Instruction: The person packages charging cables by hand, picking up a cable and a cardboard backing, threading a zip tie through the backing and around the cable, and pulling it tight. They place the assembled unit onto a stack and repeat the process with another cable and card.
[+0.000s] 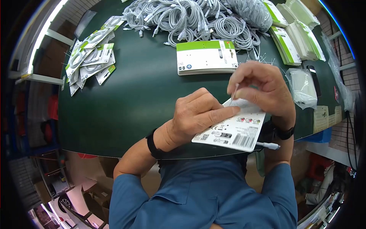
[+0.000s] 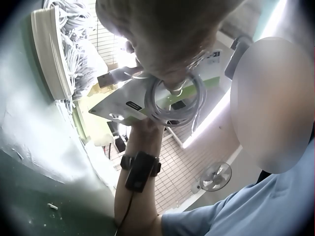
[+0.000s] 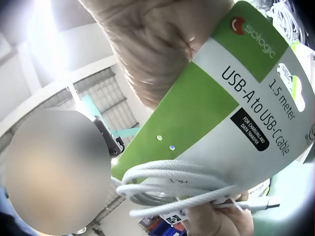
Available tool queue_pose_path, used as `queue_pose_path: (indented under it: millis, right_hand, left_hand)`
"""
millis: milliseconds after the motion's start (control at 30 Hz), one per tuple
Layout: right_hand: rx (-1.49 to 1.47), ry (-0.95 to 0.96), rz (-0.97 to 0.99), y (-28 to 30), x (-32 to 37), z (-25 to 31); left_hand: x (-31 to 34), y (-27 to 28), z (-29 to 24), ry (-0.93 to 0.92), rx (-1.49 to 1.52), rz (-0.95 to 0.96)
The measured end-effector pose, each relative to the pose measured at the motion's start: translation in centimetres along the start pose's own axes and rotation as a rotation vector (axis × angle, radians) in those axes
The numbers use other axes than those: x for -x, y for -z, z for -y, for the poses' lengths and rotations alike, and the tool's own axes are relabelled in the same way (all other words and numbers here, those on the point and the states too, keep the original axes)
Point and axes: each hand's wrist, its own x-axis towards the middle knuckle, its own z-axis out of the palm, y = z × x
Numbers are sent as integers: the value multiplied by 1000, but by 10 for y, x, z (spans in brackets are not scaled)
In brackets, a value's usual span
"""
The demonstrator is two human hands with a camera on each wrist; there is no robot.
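Observation:
A printed cardboard package card (image 1: 238,139) lies back side up over the table's near edge. My left hand (image 1: 204,114) grips it from the left, its index finger stretched across the back. Against the green-and-white front sits a coiled white USB cable (image 3: 167,182), and one cable connector (image 1: 271,145) sticks out past the card's right edge. Above the card's back, my right hand (image 1: 268,89) pinches a thin white tie (image 1: 234,92) between thumb and index finger. The left wrist view shows the cable coil (image 2: 152,101) hanging beneath the card.
A large heap of coiled cables (image 1: 183,17) covers the table's far side. In front of it stands a stack of cards (image 1: 206,57). Carded cables (image 1: 91,55) are piled at left. More card stacks (image 1: 286,44) and a clear plastic packet (image 1: 302,86) lie at right.

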Motion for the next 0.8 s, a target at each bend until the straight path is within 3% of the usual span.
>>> queue_pose_path:
  millis: [33, 133, 233, 300, 400, 467, 567, 667, 800]
  right_hand:
    - [-126, 59, -143, -5, 0, -5]
    - [166, 250, -672, -3, -6, -1]
    - [163, 444, -849, 3, -3, -11]
    - [129, 447, -748, -5, -2, -14]
    - [285, 371, -546, -19, -1, -19]
    - [559, 259, -316, -31, -6, -14]
    - [518, 89, -241, -58, -13, -25]
    - [378, 100, -268, -73, -13, -46]
    - [595, 282, -340, -77, -11, -52]
  left_hand:
    - [-2, 2, -1, 23, -12, 3]
    - [-4, 3, 7, 106, 71, -101]
    - [-2, 2, 13, 487, 214, -235]
    - [-6, 6, 15, 810, 574, -359]
    - [-17, -1, 29, 814, 795, -613]
    - [-13, -4, 39, 827, 846, -653]
    - [-12, -7, 40, 849, 898, -706]
    - [-8, -10, 40, 872, 881, -694]
    - [-3, -14, 42, 836, 798, -701]
